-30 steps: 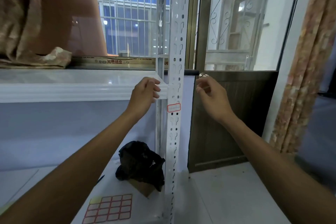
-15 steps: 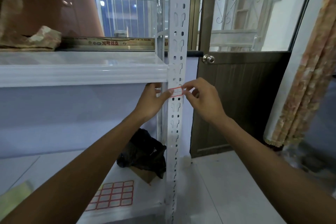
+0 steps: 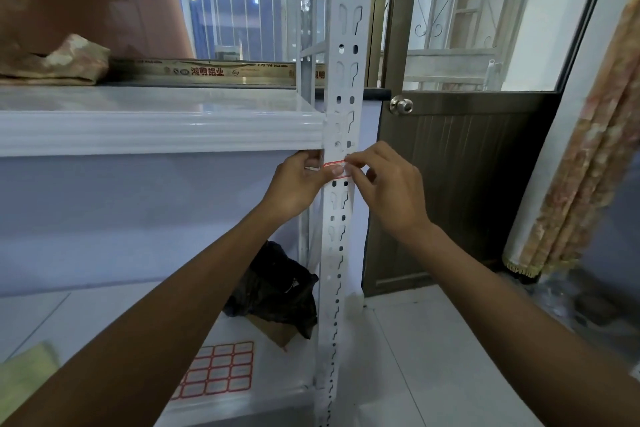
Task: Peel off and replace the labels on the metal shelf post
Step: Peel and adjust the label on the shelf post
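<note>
Shelf post [image 3: 341, 236]: white, perforated, upright. Left hand [image 3: 296, 185]: fingers curled round the post, thumb pressing the label [image 3: 342, 173]. Right hand [image 3: 388, 187]: fingertips pinching the label's right end. Label: red-bordered, on the post just beneath the shelf [image 3: 156, 132].

Both arms bare, reaching forward and up, left hand [image 3: 298, 185] curled round the post [image 3: 350, 208], thumb pressing the label [image 3: 334, 164], right hand [image 3: 389, 191] knuckles up, fingertips pinching the label's right end, wrists nearly level
</note>
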